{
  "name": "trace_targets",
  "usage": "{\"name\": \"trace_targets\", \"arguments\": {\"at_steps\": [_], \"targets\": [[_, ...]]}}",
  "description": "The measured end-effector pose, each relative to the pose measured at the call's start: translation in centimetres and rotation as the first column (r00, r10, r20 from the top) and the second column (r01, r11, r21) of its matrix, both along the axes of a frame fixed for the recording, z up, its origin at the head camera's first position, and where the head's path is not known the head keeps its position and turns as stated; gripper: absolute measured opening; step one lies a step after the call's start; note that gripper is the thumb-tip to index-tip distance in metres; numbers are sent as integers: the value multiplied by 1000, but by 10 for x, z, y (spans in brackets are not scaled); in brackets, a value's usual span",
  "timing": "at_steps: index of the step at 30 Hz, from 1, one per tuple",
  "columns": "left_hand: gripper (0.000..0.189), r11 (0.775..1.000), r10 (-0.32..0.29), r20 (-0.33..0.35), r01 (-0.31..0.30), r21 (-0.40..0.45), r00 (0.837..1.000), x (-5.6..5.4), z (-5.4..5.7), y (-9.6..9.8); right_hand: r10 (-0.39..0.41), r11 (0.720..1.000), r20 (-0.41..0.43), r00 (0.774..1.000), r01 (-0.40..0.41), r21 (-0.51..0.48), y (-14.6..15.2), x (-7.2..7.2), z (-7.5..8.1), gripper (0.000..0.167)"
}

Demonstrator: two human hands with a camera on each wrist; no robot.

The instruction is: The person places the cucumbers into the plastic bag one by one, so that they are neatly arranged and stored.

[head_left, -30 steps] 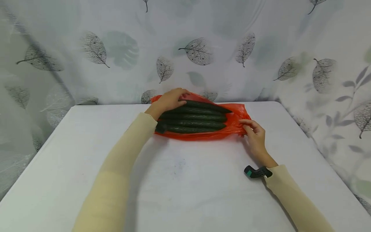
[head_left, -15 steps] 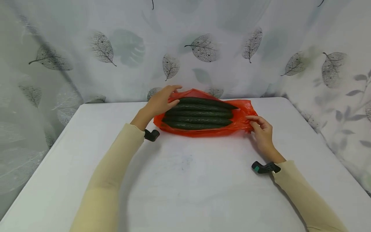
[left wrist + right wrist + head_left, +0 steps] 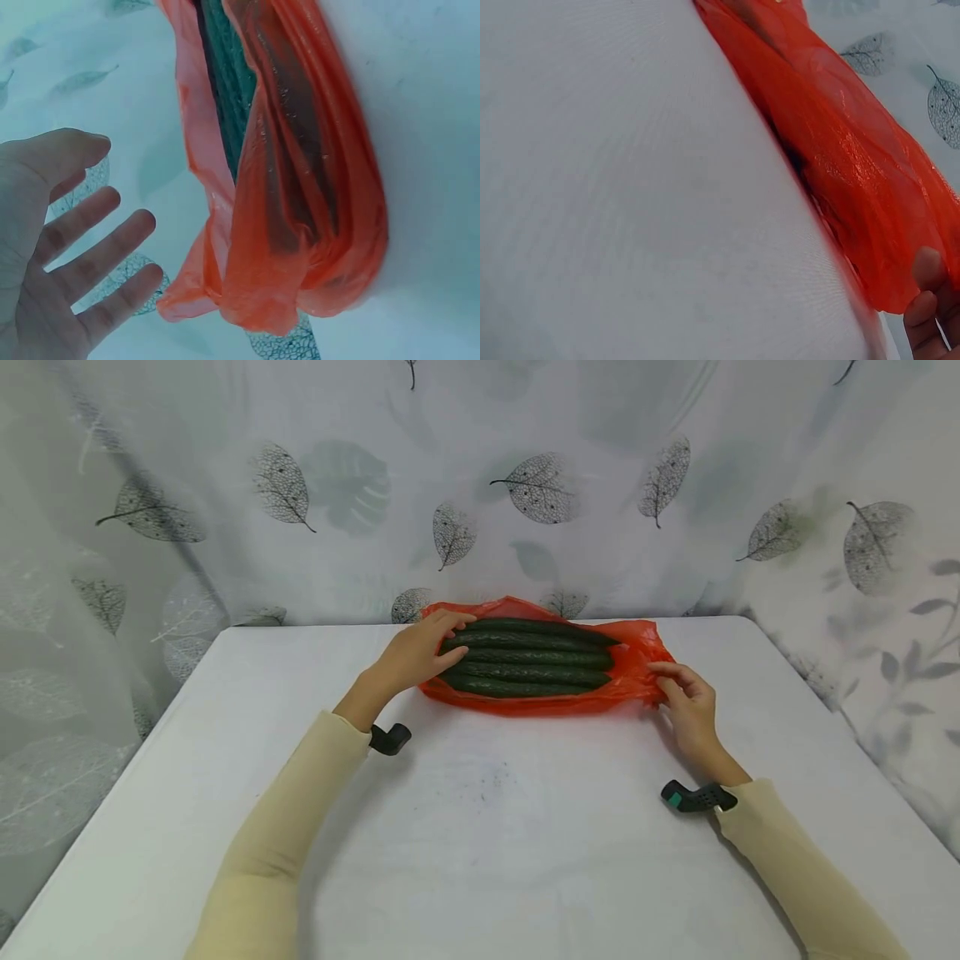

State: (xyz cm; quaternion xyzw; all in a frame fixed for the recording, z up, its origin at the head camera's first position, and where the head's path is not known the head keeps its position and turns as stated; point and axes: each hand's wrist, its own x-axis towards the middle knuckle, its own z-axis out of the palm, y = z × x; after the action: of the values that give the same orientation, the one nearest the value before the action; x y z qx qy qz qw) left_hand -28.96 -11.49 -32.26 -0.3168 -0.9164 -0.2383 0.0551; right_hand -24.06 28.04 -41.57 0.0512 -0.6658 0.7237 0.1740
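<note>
Several long dark green cucumbers (image 3: 528, 657) lie side by side in a thin red plastic bag (image 3: 639, 647) at the table's far side, exposed through its open top. Over the bag's left end is my left hand (image 3: 411, 656), overlapping the cucumber ends in the head view. In the left wrist view that hand (image 3: 41, 300) has its fingers spread, beside the crumpled bag (image 3: 274, 285) and apart from it. At the other end, my right hand (image 3: 692, 714) pinches the bag's right edge between thumb and fingers. The right wrist view catches only its fingertips (image 3: 924, 319) against the red film.
A white table (image 3: 480, 827) stretches from the bag toward me. Behind it hangs a pale curtain (image 3: 345, 568) printed with leaves, close to the table's back edge. Each wrist wears a black camera band.
My left hand has drawn back from over the cucumbers to the bag's left end, lifting off its upper edge and then lowering again. The right hand keeps its pinch on the bag.
</note>
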Motion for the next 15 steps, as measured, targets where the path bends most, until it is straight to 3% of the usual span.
{"name": "trace_targets", "arguments": {"at_steps": [5,8,11,13,15], "targets": [[48,999,27,-17,-28,-42,999,6,-4,-8,25,998,12,1000,-24,-61,-3,-4,4,22],[50,995,58,-20,-60,-77,998,9,-4,-13,-3,999,45,999,5,-51,-8,-5,9,24],[53,991,88,-30,-91,-103,996,10,-3,-18,-110,986,56,992,102,132,-13,-6,16,30],[54,988,106,-47,-111,-110,993,10,-2,-21,-179,944,6,984,170,282,-13,-7,22,34],[54,984,126,-78,-134,-114,989,10,-1,-23,-204,877,-99,974,227,423,-12,-11,31,38]]}}
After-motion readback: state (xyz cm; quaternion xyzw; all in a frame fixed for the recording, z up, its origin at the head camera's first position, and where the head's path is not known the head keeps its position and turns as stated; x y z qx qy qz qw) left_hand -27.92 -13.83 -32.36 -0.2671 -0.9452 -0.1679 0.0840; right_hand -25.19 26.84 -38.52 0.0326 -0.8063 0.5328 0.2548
